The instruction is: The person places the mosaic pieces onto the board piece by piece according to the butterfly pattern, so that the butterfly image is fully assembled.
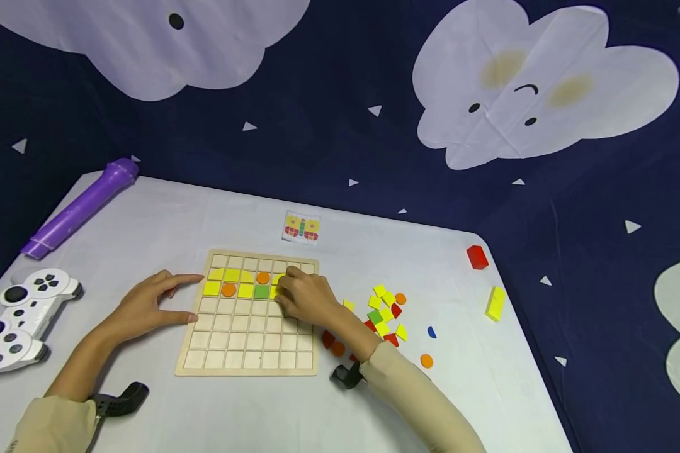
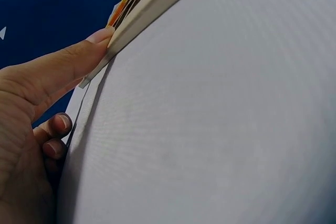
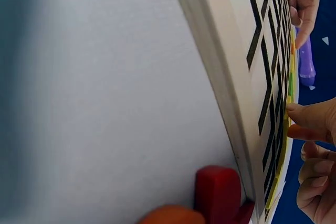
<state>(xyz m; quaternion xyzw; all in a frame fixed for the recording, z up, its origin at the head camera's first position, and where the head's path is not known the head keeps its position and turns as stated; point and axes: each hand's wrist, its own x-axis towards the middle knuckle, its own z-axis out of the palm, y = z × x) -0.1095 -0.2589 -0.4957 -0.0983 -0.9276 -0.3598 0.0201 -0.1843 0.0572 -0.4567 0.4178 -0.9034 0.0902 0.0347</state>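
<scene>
A wooden grid board (image 1: 246, 372) lies on the table, with yellow square tiles (image 1: 232, 275), orange discs (image 1: 229, 290) and a green tile (image 1: 262, 292) in its second and third rows. Against the board's left edge rests my left hand (image 1: 141, 308), thumb and index finger spread apart. My right hand (image 1: 308, 296) is over the right part of those rows, fingers curled, thumb and index fingertip pinching at a yellow tile (image 1: 275, 292). That hand partly covers the tile. In the right wrist view, the thumb and finger (image 3: 304, 113) meet the board's yellow row.
Loose yellow, red, green and orange pieces (image 1: 382, 314) lie right of the board. A butterfly pattern card (image 1: 301, 227) is behind it. A white game controller (image 1: 19, 321) and purple microphone (image 1: 82, 207) are at left; red (image 1: 477, 257) and yellow blocks (image 1: 495, 304) at far right.
</scene>
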